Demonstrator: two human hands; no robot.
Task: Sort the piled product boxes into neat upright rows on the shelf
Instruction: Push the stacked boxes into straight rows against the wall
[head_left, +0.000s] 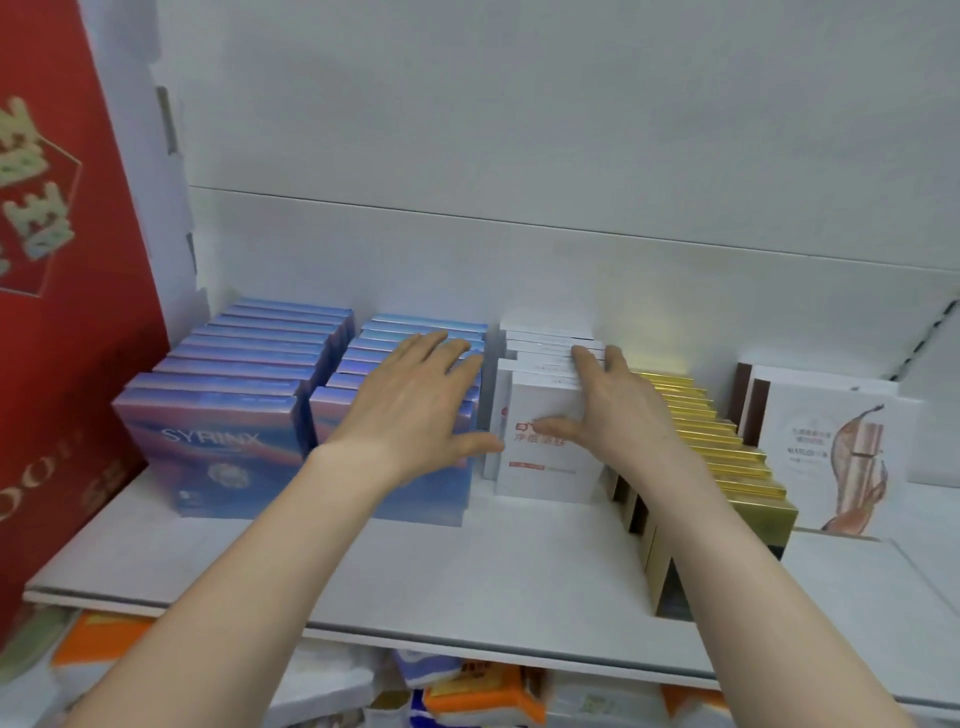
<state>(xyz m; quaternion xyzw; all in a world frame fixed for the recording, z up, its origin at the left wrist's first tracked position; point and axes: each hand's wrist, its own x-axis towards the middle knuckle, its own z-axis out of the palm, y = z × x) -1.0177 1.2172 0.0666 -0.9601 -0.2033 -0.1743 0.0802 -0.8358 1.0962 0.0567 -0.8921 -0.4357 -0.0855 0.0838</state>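
Note:
Several rows of product boxes stand upright on the white shelf (519, 561). Two rows of blue SYRINX boxes (218, 436) fill the left. My left hand (415, 400) lies flat on top of the second blue row (363, 364), fingers spread, its thumb reaching toward the white boxes. A row of white boxes with red print (545, 467) stands in the middle. My right hand (613, 405) grips that white row, thumb across the front box's face and fingers over the top edges. A gold row (737, 457) runs under my right forearm.
A tall red gift box (57, 312) stands at the left edge. White boxes with a brown figure print (831, 447) stand at the right. The shelf's front strip is bare. Below the shelf lie orange and blue packets (467, 696).

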